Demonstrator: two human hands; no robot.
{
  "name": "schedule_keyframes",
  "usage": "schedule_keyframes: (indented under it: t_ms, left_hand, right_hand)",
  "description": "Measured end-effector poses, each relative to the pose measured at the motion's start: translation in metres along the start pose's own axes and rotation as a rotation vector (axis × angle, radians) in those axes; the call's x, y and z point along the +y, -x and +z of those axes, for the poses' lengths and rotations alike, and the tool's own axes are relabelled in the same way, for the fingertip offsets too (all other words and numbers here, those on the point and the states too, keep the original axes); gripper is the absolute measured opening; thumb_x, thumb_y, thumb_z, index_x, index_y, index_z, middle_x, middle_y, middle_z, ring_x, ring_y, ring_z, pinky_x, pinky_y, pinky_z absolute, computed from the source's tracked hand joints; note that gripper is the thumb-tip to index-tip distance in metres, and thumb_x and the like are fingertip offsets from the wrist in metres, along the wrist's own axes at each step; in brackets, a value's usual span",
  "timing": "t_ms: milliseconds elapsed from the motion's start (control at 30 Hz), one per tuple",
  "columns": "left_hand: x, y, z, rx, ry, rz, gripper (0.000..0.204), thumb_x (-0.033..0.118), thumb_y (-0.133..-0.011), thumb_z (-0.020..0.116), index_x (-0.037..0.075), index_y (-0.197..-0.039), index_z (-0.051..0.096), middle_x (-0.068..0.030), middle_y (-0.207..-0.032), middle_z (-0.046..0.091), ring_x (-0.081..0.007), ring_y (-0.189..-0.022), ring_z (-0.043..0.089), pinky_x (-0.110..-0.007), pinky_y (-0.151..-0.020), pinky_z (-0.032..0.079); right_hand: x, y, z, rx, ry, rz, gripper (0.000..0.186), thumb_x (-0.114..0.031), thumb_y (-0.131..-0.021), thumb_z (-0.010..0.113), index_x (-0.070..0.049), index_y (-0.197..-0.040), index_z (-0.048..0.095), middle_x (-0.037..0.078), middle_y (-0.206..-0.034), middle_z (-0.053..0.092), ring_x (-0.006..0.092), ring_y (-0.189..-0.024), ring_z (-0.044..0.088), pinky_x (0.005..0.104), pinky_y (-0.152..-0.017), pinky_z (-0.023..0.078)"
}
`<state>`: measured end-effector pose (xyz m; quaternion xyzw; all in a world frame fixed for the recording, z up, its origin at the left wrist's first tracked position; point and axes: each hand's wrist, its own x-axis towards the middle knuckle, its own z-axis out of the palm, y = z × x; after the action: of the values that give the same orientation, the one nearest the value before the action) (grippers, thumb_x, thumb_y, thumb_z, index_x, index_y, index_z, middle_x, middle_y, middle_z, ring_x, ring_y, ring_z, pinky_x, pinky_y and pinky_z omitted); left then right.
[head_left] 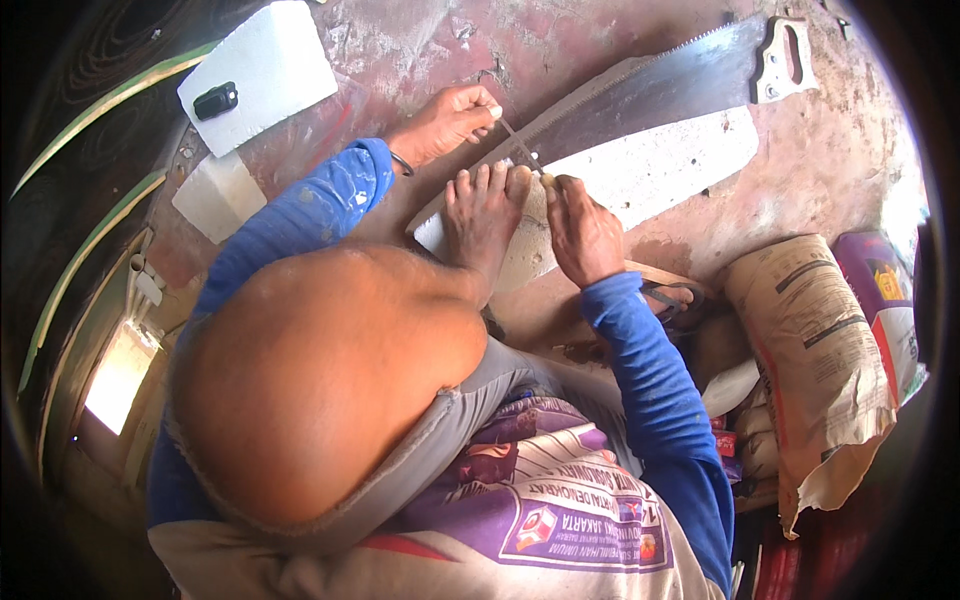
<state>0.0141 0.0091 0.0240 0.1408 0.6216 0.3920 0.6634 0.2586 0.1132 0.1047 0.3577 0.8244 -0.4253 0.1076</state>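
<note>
My left hand [455,120] pinches the upper end of a thin dark strip [522,146], possibly a narrow file. The strip's lower end is in the closed fingers of my right hand [585,228]. It slants between both hands, across the narrow end of a handsaw [655,90]; whether it touches the teeth I cannot tell. The saw lies with its pale handle [783,60] at the upper right. Beneath the blade is a white slab [670,165]. My bare foot [485,205] rests on the slab's near end, its toes close to the strip.
At the upper left, a small black object [215,101] lies on a white block [275,60], with a smaller white piece [220,195] below. A torn brown paper sack [815,350] and a purple sack [875,270] stand at right. My other foot, in a sandal [672,298], is near them.
</note>
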Motion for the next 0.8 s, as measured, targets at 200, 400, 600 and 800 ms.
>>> schedule_keyframes:
  t_ms: [200, 400, 600, 800]
  left_hand:
    - [0.004, -0.002, 0.02, -0.024, -0.004, -0.024, 0.016, 0.023, -0.101, 0.062, 0.007, -0.1, 0.063, 0.0023, -0.087, 0.06, -0.0067, -0.081, 0.054, -0.026, -0.078, 0.048]
    - [-0.002, 0.0, 0.025, -0.04, 0.014, -0.037, 0.016, 0.022, -0.101, 0.061, 0.007, -0.099, 0.062, 0.0041, -0.085, 0.058, -0.0051, -0.079, 0.051, -0.025, -0.073, 0.046]
    - [0.0, 0.005, 0.037, -0.031, 0.052, -0.025, 0.016, 0.022, -0.102, 0.06, 0.007, -0.099, 0.062, 0.0056, -0.084, 0.055, -0.0045, -0.077, 0.048, -0.024, -0.071, 0.045]
    - [-0.005, 0.0, 0.028, 0.016, 0.073, -0.061, 0.016, 0.024, -0.101, 0.063, 0.008, -0.102, 0.064, 0.0037, -0.088, 0.059, -0.0055, -0.082, 0.053, -0.025, -0.075, 0.047]
  right_hand:
    - [0.011, 0.01, -0.009, -0.016, 0.018, 0.049, 0.022, -0.026, -0.102, 0.057, -0.008, -0.113, 0.058, 0.022, -0.078, 0.07, 0.0421, -0.072, 0.07, 0.0509, -0.064, 0.053]
    - [0.01, 0.013, -0.018, -0.047, 0.019, 0.067, 0.022, -0.027, -0.101, 0.057, -0.008, -0.111, 0.057, 0.022, -0.082, 0.07, 0.0431, -0.073, 0.069, 0.053, -0.065, 0.053]
    - [0.017, 0.02, -0.024, -0.086, 0.035, 0.071, 0.022, -0.027, -0.102, 0.057, -0.009, -0.114, 0.058, 0.022, -0.08, 0.07, 0.043, -0.074, 0.069, 0.0511, -0.064, 0.053]
    - [0.012, 0.004, -0.021, -0.11, 0.052, 0.04, 0.019, -0.027, -0.102, 0.057, -0.008, -0.105, 0.056, 0.022, -0.076, 0.068, 0.0436, -0.07, 0.068, 0.0525, -0.062, 0.052]
